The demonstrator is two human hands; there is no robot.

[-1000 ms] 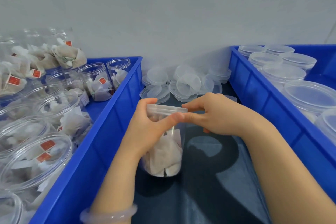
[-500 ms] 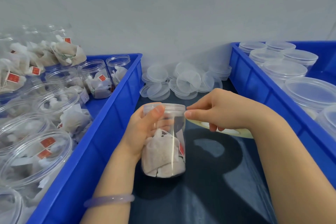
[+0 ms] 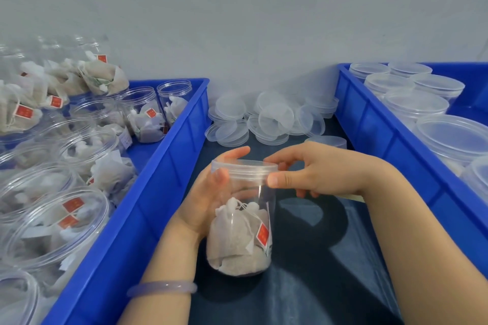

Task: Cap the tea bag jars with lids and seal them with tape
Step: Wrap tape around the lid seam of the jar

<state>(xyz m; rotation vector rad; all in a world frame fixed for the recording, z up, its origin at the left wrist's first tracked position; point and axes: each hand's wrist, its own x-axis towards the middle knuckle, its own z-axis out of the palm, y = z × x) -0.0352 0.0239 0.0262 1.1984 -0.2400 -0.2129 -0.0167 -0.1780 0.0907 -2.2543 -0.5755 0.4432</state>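
The right hand's fingers (image 3: 274, 181) are clamped on the lid (image 3: 244, 167), thumb on the near rim and forefinger on the far rim. The right hand (image 3: 324, 174) itself sits just right of the jar (image 3: 245, 219). My left hand (image 3: 203, 203) is wrapped round the jar, thumb pressed just under the lid's edge, and the base seems to rest on the dark surface (image 3: 317, 258). Tea bags (image 3: 235, 243) fill its lower half.

I cannot tell whether the lid is fully seated. The risk I see is a crooked lid: if the left grip slackens while I twist, the jar spins, the thread catches askew, and tape would seal a gap.

Behind the jar lie loose lids (image 3: 266, 118). Left of it is a blue bin (image 3: 148, 206) of open jars, and right of it another bin (image 3: 383, 145) of capped ones.
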